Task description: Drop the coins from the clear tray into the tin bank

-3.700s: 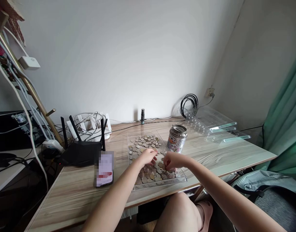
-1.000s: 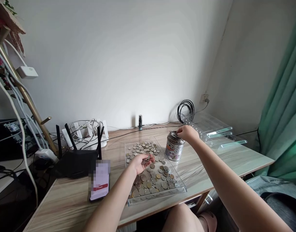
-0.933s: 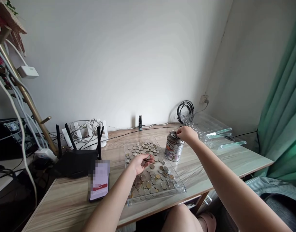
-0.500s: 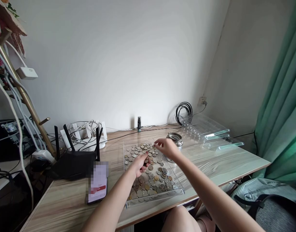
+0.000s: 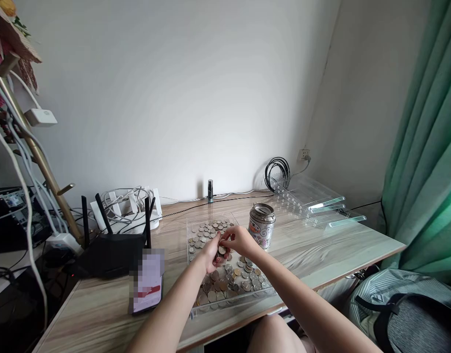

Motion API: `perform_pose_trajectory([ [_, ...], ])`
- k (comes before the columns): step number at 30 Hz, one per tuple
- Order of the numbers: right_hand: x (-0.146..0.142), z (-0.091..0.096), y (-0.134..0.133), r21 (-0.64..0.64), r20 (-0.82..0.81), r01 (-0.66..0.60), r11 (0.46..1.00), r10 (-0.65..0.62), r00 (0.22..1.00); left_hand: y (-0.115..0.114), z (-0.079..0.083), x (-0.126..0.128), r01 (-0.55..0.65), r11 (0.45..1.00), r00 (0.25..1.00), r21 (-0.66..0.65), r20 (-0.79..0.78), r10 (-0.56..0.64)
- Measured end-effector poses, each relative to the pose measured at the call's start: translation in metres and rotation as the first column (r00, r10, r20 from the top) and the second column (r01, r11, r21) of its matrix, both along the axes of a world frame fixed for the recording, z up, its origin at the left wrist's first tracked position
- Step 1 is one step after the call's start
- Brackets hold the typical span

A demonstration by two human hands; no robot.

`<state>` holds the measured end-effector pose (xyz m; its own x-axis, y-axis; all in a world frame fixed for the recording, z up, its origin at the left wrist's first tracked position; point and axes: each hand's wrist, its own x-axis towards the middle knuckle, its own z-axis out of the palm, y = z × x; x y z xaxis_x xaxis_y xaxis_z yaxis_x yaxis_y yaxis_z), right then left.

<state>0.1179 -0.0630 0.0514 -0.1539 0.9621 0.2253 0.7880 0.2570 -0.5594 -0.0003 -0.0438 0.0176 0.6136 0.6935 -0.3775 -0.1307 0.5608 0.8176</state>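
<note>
Coins (image 5: 229, 277), round, metal, silver- and copper-coloured, are shown spread in one loose layer inside a shallow clear acrylic tray (image 5: 225, 306), directly beneath and just ahead of both hands. The tray's low walls are judged to keep the loose pieces from sliding onto the pale wood-grain table (image 5: 321, 250). The left hand (image 5: 212, 253) is held above the middle of the tray, turned partly palm-up and half curled, so that a few coins are cupped in it rather than gripped tightly. The right hand (image 5: 237, 239) is brought against it from the right, its thumb and fingertips drawn together at the coins in the left palm. Whether a coin is already pinched there cannot be told. A printed silver tin can with a slotted lid (image 5: 261, 226) is stood upright just beyond the right hand, beside the tray and apart from it, within easy reach. A dark smartphone with a lit screen (image 5: 146, 282) is laid flat to the left of the left forearm, and a black router with upright antennas (image 5: 110, 247) is set farther out on the same side. Clear acrylic stands (image 5: 313, 201) are kept well beyond the can.
</note>
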Motion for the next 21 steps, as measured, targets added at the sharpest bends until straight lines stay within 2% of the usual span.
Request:
perform_pose_trajectory([
  [2, 0.008, 0.009, 0.001, 0.021, -0.042, 0.044, 0.999, -0.043, 0.998, 0.002, 0.000, -0.002, 0.037, 0.999, 0.998, -0.020, 0.045, -0.036],
  [4, 0.025, 0.026, 0.003, 0.083, -0.076, 0.171, 0.982, -0.165, 0.983, 0.003, 0.001, -0.004, -0.002, 0.998, 0.997, -0.056, 0.074, 0.007],
  [5, 0.037, 0.036, 0.005, 0.116, -0.077, 0.263, 0.958, -0.255, 0.964, 0.003, 0.001, -0.004, -0.039, 0.996, 0.996, -0.079, 0.076, 0.045],
  [7, 0.063, 0.055, 0.011, 0.157, -0.022, 0.459, 0.875, -0.461, 0.887, 0.002, 0.002, -0.006, -0.105, 0.986, 0.992, -0.126, 0.056, 0.113],
  [9, 0.084, 0.069, 0.017, 0.128, 0.088, 0.582, 0.803, -0.593, 0.800, 0.002, 0.003, -0.006, -0.151, 0.977, 0.986, -0.152, 0.041, 0.159],
  [11, 0.095, 0.076, 0.023, 0.068, 0.201, 0.620, 0.782, -0.619, 0.759, 0.001, 0.002, -0.006, -0.183, 0.973, 0.981, -0.142, 0.037, 0.190],
  [13, 0.096, 0.075, 0.028, 0.047, 0.284, 0.616, 0.786, -0.602, 0.746, 0.000, 0.002, -0.005, -0.197, 0.976, 0.978, -0.099, 0.044, 0.202],
  [18, 0.088, 0.070, 0.035, 0.127, 0.400, 0.621, 0.774, -0.612, 0.682, -0.003, 0.004, -0.003, -0.170, 0.984, 0.985, 0.042, 0.006, 0.170],
  [21, 0.086, 0.069, 0.031, 0.198, 0.356, 0.601, 0.774, -0.628, 0.692, -0.005, 0.006, -0.002, -0.131, 0.987, 0.991, 0.088, -0.031, 0.134],
])
